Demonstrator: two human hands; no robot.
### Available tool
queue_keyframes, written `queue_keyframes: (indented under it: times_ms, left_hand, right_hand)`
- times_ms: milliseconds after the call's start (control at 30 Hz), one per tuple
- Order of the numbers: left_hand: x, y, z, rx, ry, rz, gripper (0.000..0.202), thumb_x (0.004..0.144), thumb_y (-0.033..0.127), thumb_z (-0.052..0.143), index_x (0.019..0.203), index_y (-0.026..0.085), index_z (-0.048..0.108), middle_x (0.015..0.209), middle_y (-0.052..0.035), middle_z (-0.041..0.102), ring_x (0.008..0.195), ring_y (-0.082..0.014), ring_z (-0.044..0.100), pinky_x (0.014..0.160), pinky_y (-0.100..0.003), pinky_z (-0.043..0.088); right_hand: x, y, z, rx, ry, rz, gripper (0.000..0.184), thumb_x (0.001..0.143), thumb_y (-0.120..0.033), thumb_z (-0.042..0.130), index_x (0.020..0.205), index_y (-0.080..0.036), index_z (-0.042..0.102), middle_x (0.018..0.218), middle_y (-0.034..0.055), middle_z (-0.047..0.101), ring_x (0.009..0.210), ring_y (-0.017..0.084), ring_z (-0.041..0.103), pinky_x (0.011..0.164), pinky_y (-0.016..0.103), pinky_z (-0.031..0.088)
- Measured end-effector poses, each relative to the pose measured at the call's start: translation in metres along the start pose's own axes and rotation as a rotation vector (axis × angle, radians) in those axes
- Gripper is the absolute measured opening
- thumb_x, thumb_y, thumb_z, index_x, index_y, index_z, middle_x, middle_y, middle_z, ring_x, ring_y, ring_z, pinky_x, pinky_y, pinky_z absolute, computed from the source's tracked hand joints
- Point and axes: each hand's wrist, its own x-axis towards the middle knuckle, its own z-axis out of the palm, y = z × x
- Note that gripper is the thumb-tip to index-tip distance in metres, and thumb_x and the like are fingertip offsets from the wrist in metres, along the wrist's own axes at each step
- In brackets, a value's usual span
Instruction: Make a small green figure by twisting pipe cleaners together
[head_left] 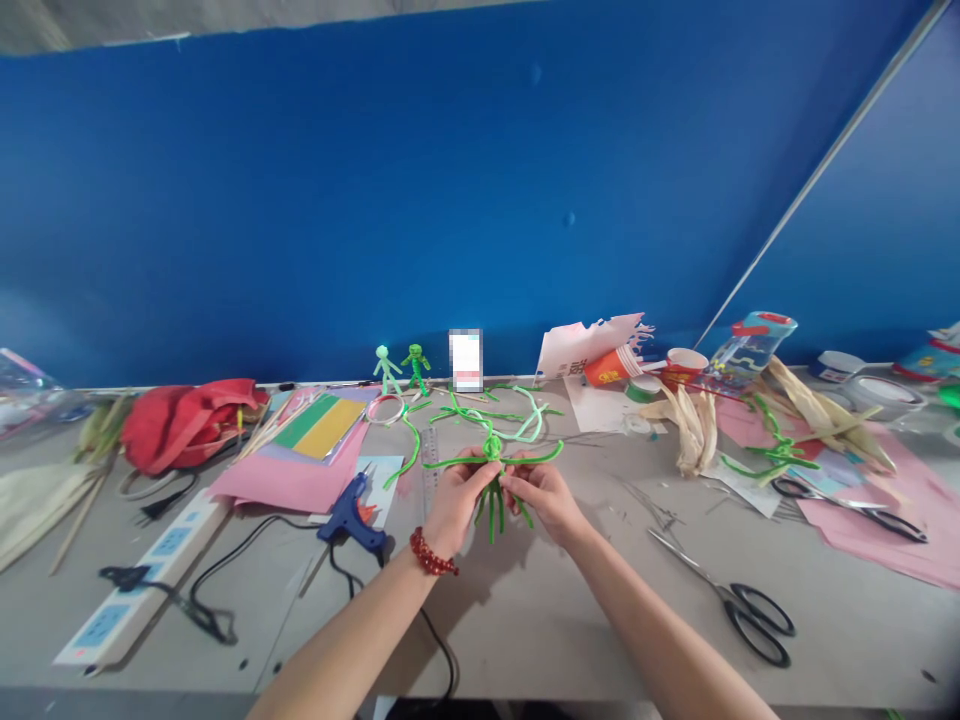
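"What are the hands doing?"
"The left hand [460, 497] and right hand [545, 492] pinch one green pipe-cleaner figure [492, 452] between them."
"Around them?"
"Grey table [525, 640]; two pairs of scissors [727, 593] to their right, one blue glue gun [351, 515] left."
"Beyond?"
"Two standing figures [417, 368], an orange paper cup [609, 368] with yellow lettering too small to read, then a blue wall [450, 180]."

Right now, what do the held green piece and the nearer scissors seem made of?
Green piece: likely pipe cleaners, given the matte, fuzzy-looking bent strands. Nearer scissors: blades look like metal, with a grey sheen; handles probably smooth black plastic.
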Motion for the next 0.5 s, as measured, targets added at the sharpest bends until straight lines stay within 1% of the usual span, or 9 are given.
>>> queue_keyframes:
  times_ms: [100,233,367,500]
  left_hand:
    - [-0.002,0.005,0.005,0.002,-0.003,-0.031,0.021,0.073,0.026,0.074,0.079,0.018,0.056,0.065,-0.0003,0.069,0.062,-0.0204,0.068,0.056,-0.031,0.054]
    - [-0.006,0.007,0.003,0.052,0.001,-0.048,0.02,0.075,0.031,0.073,0.078,0.018,0.058,0.063,-0.0004,0.068,0.056,-0.0192,0.066,0.055,-0.031,0.053]
    - [-0.007,0.0,-0.004,0.034,-0.017,-0.019,0.019,0.076,0.028,0.072,0.082,0.017,0.058,0.066,0.0008,0.068,0.058,-0.017,0.066,0.057,-0.029,0.052]
    - [-0.004,-0.01,-0.01,-0.03,-0.052,0.023,0.015,0.08,0.026,0.069,0.083,0.017,0.057,0.065,0.0012,0.067,0.058,-0.016,0.066,0.058,-0.028,0.052]
  right_hand:
    - [0.001,0.0,-0.002,0.001,0.021,0.005,0.032,0.072,-0.042,0.076,0.072,-0.016,0.058,0.055,-0.0017,0.059,0.048,0.01,0.05,0.047,0.022,0.04]
    - [0.0,0.003,-0.002,0.004,0.038,0.024,0.032,0.071,-0.041,0.077,0.075,-0.018,0.055,0.055,-0.0028,0.059,0.047,0.01,0.051,0.047,0.022,0.041]
    - [0.0,0.006,-0.003,0.012,0.003,0.036,0.031,0.073,-0.039,0.076,0.076,-0.018,0.053,0.056,-0.0029,0.059,0.05,0.01,0.052,0.048,0.021,0.041]
    - [0.001,0.008,-0.004,0.002,0.006,0.033,0.031,0.074,-0.039,0.075,0.076,-0.017,0.053,0.055,-0.0041,0.058,0.047,0.008,0.051,0.047,0.02,0.042]
